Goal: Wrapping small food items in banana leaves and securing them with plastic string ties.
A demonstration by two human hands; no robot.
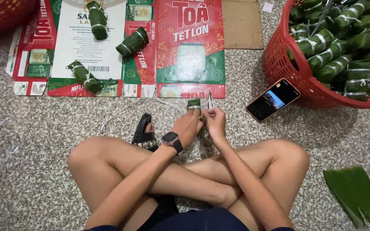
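I sit cross-legged on a speckled floor. My left hand (188, 127), with a dark watch (171, 140) on the wrist, grips a small leaf-wrapped roll (194, 105) held upright in front of my knees. My right hand (214, 121) is pressed against the roll's right side and holds small scissors (210, 101) whose blades point up. Both hands touch each other at the roll.
A flattened red, white and green carton (189, 47) lies ahead with three tied leaf rolls (132, 42) on it. At the right a red basket (279, 55) holds several rolls; a phone (273, 99) leans by it. A black sandal (144, 129) and banana leaf pieces (355, 193) lie nearby.
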